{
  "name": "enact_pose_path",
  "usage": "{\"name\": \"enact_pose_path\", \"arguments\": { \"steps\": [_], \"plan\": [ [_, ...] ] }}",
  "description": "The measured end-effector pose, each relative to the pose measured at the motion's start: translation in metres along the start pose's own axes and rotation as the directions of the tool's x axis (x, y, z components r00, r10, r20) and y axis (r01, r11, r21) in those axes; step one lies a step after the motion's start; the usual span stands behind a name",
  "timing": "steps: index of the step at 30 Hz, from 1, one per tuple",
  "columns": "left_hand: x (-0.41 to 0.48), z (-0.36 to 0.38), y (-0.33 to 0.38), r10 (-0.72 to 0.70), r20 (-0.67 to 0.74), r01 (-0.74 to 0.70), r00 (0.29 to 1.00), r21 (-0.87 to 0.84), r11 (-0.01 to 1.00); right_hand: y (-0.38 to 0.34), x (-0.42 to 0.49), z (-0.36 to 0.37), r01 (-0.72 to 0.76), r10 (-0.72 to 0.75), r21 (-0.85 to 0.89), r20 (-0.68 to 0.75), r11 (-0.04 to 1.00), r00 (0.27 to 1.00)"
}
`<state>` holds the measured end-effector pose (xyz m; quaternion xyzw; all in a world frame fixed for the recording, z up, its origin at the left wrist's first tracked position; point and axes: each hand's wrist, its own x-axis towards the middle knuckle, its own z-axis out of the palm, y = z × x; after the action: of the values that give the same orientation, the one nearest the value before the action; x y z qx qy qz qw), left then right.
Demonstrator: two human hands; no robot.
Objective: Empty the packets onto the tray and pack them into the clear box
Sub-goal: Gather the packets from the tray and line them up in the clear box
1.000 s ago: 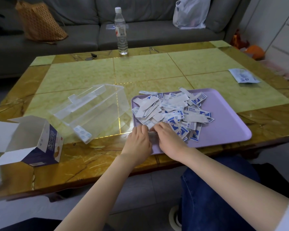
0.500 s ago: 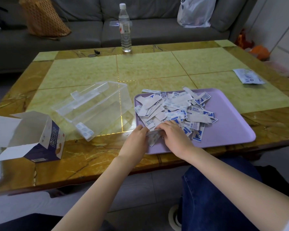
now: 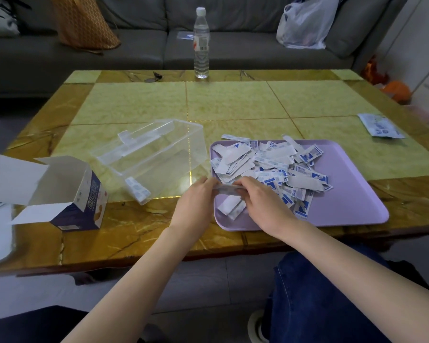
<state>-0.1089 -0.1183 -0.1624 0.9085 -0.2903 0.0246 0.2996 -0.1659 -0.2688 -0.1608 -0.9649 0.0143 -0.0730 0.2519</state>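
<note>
Both hands work over the near left corner of the lilac tray [image 3: 344, 201]. The tray sits on the right half of the table [image 3: 233, 102], with its near rim close to the table's near edge.

The left hand [image 3: 196, 201] and the right hand [image 3: 263, 204] face each other with fingers curled. Together they grasp a small stack of packets [image 3: 227, 189] by its two ends, pinched between thumbs and fingertips. The stack is held level, just above the tray. How many packets it holds cannot be told.

Below the hands a few loose packets [image 3: 230, 207] lie on the tray. The main pile of packets [image 3: 270, 167], white with blue print, covers the tray's left and middle, and the right part is bare. One stray packet [image 3: 234, 137] lies across the tray's far left rim.

The clear box [image 3: 154, 157] appears tipped on its side on the table, just left of the tray and apart from both hands. A blue-printed strip [image 3: 138, 191] shows through its near corner.

Further left an open cardboard carton [image 3: 60, 191] lies on its side with its flaps spread. A water bottle [image 3: 201, 43] stands upright at the table's far edge, and a flat printed pouch [image 3: 380, 126] lies near the right edge. Beyond the table is a grey sofa [image 3: 134, 50] carrying a plastic bag [image 3: 305, 23] and an orange patterned bag [image 3: 82, 21]
</note>
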Motion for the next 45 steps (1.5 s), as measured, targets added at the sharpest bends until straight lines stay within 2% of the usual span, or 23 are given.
{"name": "enact_pose_path", "arguments": {
  "steps": [3,11,14,17,20,25,30,33,37,40,45],
  "plan": [
    [0.001,-0.018,-0.006,-0.006,-0.079,0.007,0.997,0.001,1.000,-0.013,0.005,-0.005,0.056,-0.056,-0.012,-0.047,0.998,0.997],
    [0.006,-0.069,-0.013,0.067,-0.195,-0.056,0.979,0.064,0.996,-0.058,0.030,-0.018,0.232,-0.314,-0.317,-0.239,0.920,0.919],
    [0.008,-0.088,-0.024,0.035,-0.277,0.006,0.960,0.148,0.989,-0.074,0.041,-0.025,0.146,-0.198,-0.238,-0.213,0.960,0.957],
    [0.001,-0.102,-0.045,-0.120,-0.236,0.183,0.964,0.266,0.946,-0.081,0.054,-0.030,0.046,-0.067,-0.100,-0.217,0.994,0.974],
    [-0.011,-0.104,-0.056,-0.174,-0.198,0.229,0.965,0.298,0.927,-0.089,0.068,-0.031,0.004,0.016,0.091,-0.216,0.996,0.976],
    [-0.029,-0.092,-0.056,-0.148,-0.132,0.174,0.980,0.209,0.962,-0.110,0.088,-0.019,-0.013,0.036,0.169,-0.132,0.985,0.991],
    [-0.040,-0.096,-0.070,-0.147,-0.246,0.193,0.958,0.177,0.965,-0.129,0.112,0.002,-0.090,0.106,0.248,-0.053,0.965,0.993],
    [-0.044,-0.102,-0.077,-0.202,-0.256,0.245,0.945,0.147,0.958,-0.137,0.122,0.013,-0.102,0.104,0.197,0.001,0.975,0.995],
    [-0.047,-0.104,-0.081,-0.291,-0.192,0.293,0.937,-0.019,0.956,-0.142,0.134,0.023,-0.144,0.139,0.028,0.134,0.989,0.981],
    [-0.044,-0.107,-0.085,-0.354,-0.132,0.351,0.926,-0.051,0.935,-0.147,0.141,0.033,-0.182,0.193,-0.065,0.261,0.981,0.946],
    [-0.042,-0.108,-0.089,-0.362,-0.105,0.359,0.926,-0.050,0.932,-0.161,0.148,0.049,-0.262,0.273,-0.088,0.446,0.961,0.852]
  ]
}}
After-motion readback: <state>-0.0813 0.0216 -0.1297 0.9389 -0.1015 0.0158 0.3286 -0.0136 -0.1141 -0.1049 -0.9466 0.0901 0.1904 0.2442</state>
